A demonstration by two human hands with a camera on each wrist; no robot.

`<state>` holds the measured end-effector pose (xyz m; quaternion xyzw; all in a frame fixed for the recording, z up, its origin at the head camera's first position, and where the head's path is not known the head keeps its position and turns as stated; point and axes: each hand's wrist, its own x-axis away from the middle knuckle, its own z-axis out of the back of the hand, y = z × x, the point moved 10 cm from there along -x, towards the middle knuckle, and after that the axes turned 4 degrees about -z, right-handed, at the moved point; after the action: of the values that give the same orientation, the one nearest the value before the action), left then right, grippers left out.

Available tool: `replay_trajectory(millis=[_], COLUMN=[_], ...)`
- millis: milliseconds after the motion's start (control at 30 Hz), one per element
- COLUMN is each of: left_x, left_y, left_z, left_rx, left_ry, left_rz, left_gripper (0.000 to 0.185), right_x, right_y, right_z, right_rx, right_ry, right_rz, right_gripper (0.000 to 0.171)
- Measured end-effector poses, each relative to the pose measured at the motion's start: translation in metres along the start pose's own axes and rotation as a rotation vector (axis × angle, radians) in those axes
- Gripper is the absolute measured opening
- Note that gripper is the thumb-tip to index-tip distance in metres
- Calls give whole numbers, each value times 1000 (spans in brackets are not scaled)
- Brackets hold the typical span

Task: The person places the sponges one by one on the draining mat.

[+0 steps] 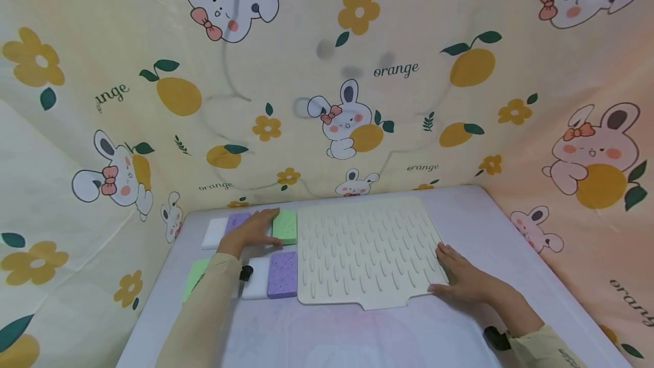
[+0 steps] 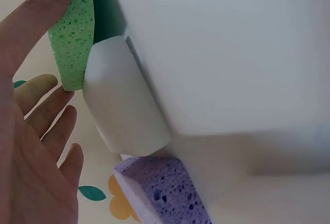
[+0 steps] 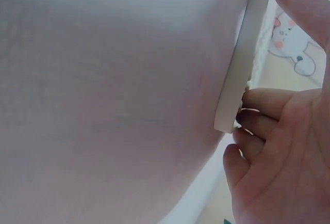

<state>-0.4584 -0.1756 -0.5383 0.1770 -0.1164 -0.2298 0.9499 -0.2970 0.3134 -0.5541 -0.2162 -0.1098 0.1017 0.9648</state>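
Note:
A cream ridged dish drying mat with a short tab at its front edge lies on the table. My left hand spans a light green sponge at the mat's left edge, thumb at the near end and fingertips at the far end. In the left wrist view my thumb touches the green sponge. My right hand touches the mat's right side, thumb at the near corner and fingers along the edge. The right wrist view shows these fingers against the mat's edge.
Nearer me, a purple sponge touches the mat's left edge, with a white sponge beside it. Further left are another white sponge, a purple one and a green one, partly behind my sleeve. Patterned cloth surrounds the table.

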Motion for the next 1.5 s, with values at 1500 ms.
replay_trajectory(millis=[1500], left_x=[1], left_y=[47], left_z=[22], left_rx=[112], left_ry=[72], left_rz=[-102], left_gripper=[105], right_x=[-2], right_y=[0], right_z=[-3], right_rx=[-26], right_ry=[-27], right_rz=[-26], right_gripper=[120])
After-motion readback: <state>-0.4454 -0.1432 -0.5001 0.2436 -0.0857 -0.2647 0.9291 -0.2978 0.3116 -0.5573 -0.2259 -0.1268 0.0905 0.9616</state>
